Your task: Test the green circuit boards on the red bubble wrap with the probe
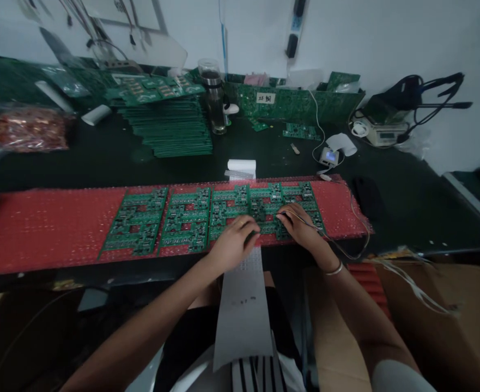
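Note:
Several green circuit board panels (184, 218) lie in a row on red bubble wrap (47, 226). My left hand (234, 242) hovers over the near edge of the middle panels, fingers curled, with a gap between thumb and forefinger. Above the panels on the right, my right hand (299, 226) pinches the end of a thin cable (358, 256). That cable loops right towards a small device with a lit screen (329, 157). The cable's tip is too small to make out. A long paper strip (245, 305) hangs from below the bubble wrap onto my lap.
Behind the panels stand a tall stack of green boards (174, 128) and a glass flask (215, 103). A bag of copper-coloured parts (27, 128) lies at the left. A scale (382, 133) sits back right, and a dark phone-like object (368, 198) lies beside the wrap.

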Demonstrator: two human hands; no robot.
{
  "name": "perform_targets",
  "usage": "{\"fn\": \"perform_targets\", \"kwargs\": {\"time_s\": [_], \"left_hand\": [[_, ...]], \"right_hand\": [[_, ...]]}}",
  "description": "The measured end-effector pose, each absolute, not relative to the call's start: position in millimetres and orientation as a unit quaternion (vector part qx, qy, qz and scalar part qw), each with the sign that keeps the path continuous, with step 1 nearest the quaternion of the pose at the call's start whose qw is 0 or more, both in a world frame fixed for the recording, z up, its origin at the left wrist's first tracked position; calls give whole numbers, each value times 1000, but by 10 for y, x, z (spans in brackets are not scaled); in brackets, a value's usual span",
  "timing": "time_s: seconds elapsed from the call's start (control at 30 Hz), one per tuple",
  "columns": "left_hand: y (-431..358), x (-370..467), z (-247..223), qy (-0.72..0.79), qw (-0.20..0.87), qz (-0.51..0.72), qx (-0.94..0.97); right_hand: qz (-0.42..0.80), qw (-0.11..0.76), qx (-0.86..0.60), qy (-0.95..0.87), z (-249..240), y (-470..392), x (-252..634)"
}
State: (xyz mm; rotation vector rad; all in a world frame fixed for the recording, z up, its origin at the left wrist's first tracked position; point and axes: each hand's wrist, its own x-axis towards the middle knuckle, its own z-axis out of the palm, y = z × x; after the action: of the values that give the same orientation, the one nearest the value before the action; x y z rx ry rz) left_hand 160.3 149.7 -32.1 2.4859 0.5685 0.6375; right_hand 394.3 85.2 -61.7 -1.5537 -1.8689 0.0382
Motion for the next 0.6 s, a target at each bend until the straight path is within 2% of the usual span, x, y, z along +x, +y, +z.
{"fn": "perform_targets", "kwargs": {"time_s": [0.2,0.6], "left_hand": [[1019,1135,-513,214,294,194,911],[851,1045,-813,230,205,277,910]], "right_hand": [[-19,346,-587,-732,-651,846,3935],[-42,330,-597,-730,-693,850,3937]]}}
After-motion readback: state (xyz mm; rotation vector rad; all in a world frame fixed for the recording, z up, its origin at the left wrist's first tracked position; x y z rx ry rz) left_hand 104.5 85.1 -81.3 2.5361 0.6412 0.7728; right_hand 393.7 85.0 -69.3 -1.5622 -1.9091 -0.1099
